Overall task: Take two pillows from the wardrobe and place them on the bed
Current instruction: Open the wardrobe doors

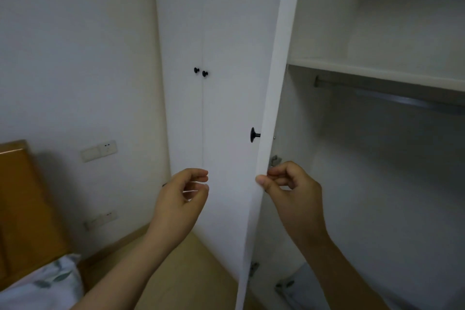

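A white wardrobe door (273,98) stands swung out edge-on toward me, with a black knob (254,134) on its left face. My right hand (292,190) pinches the door's edge between thumb and curled fingers, just below the knob. My left hand (182,194) hovers left of the door with loosely curled fingers, holding nothing. Inside the open compartment, a leaf-patterned pillow (299,287) lies at the bottom, mostly hidden by my right forearm. The bed (37,284) with leaf-print bedding shows at the lower left.
Two shut wardrobe doors with small black knobs (200,72) lie behind the open one. Inside are a shelf (377,74) and a metal hanging rail (387,94). A wooden headboard (22,204) stands against the wall with sockets (99,151). Wood floor (191,272) lies between bed and wardrobe.
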A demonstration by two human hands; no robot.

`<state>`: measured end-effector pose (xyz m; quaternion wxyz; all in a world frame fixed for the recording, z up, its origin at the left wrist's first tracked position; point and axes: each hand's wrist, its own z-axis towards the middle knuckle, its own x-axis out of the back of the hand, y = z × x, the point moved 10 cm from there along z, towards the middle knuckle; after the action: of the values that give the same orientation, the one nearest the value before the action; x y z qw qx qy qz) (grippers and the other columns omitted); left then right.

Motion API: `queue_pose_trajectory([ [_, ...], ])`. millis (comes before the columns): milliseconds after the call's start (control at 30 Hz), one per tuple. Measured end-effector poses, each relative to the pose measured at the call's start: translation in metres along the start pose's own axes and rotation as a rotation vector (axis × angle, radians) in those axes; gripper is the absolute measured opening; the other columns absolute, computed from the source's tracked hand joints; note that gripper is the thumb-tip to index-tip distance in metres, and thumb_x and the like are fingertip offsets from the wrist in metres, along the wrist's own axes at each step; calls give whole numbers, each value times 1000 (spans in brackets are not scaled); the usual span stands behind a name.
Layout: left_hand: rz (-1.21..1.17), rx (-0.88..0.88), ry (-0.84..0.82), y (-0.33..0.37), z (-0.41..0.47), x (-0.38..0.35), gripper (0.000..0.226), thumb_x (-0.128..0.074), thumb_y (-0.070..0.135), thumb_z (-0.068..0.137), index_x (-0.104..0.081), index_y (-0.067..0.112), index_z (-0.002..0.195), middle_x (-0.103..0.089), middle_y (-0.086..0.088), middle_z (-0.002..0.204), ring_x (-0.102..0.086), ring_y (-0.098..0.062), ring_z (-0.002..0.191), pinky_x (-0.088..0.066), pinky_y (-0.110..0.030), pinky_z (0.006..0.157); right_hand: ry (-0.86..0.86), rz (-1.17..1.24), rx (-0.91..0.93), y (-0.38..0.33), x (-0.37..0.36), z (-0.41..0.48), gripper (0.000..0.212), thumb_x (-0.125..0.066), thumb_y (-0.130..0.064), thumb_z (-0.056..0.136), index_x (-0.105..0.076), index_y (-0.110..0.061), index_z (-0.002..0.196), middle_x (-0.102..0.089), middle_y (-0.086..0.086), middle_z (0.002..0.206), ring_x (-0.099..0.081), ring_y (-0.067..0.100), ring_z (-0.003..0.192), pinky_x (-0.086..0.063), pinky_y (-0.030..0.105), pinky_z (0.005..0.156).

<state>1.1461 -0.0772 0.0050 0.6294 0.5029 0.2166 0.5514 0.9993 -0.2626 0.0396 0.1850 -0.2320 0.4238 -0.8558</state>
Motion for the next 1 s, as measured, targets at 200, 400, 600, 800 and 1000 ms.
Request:
queue_pose_trajectory([
  [200,51,-10,79,-8,1,44,22,-58,10,86,-65,23,103,-67,10,97,-61,1,87,-47,-5,69,-62,31,27,-12,-50,11,18,-78,-23,73,-62,-18,70,-64,-8,66,-60,3,66,-43,5,57],
  [400,107,-3,128,-16,-3,75,22,-57,15,88,-62,25,107,-65,13,98,-59,5,91,-48,-7,67,-130,53,5,-11,-102,26,23,-78,-29,74,-62,-14,72,-58,-8,60,-53,0,54,-42,8,55],
  [600,151,16,176,-25,-4,100,22,-57,12,88,-61,25,105,-65,14,96,-58,8,90,-46,-2,69,-138,-89,108,-22,-155,44,26,-71,-38,80,-59,-16,73,-61,-4,69,-57,6,62,-48,21,60],
  [800,180,26,233,-29,-3,127,22,-58,14,88,-61,27,105,-65,15,96,-58,7,89,-46,-2,70,-152,-178,122,-27,-209,67,25,-67,-37,83,-58,-15,75,-64,2,79,-60,17,72,-45,27,62],
  [1000,182,41,250,-37,-2,133,24,-57,15,88,-61,28,108,-65,15,98,-60,3,89,-47,-3,68,-171,-196,96,-18,-217,71,26,-65,-39,84,-56,-15,80,-61,1,84,-56,16,75,-43,28,65],
])
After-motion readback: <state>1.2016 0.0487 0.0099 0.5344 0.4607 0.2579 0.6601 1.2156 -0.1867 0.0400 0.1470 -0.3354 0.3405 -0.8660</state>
